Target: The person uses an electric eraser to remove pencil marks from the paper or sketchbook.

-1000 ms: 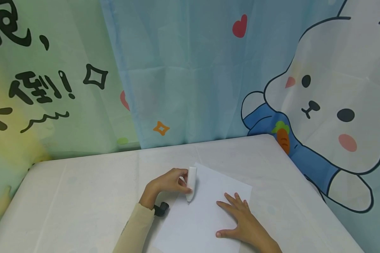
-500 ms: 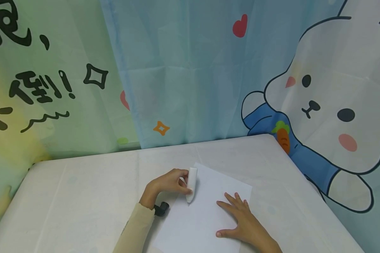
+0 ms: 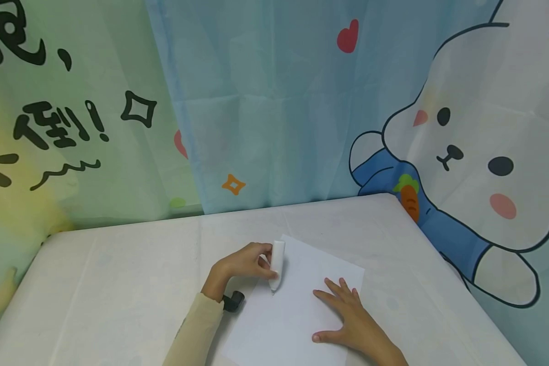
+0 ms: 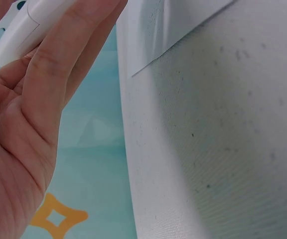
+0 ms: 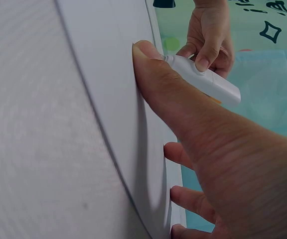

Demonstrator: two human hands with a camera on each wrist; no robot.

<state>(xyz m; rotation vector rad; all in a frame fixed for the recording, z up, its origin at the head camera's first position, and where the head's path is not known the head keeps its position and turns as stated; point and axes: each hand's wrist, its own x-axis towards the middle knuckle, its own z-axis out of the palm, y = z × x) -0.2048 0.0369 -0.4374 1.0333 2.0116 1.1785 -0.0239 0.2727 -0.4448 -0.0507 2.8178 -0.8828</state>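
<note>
My left hand [image 3: 249, 263] pinches a thick white pen-shaped device [image 3: 277, 259] between thumb and fingers. It stands nearly upright with its narrow tip pointing down at a white sheet of paper [image 3: 297, 320]; whether the tip touches the paper I cannot tell. In the right wrist view, the thumb lies against the side of the white body [image 5: 218, 83]. My right hand [image 3: 349, 320] rests on the right part of the sheet with fingers spread and thumb stretched out. The left wrist view catches only one end of the device [image 4: 21, 37], partly behind fingers. No marks show on the paper.
The sheet lies at an angle on a table with a white cover [image 3: 132, 290]. A black wrist camera [image 3: 233, 302] sits at my left wrist. Behind the table hangs a printed curtain [image 3: 265, 112] with hearts, lettering and a rabbit [image 3: 466, 127].
</note>
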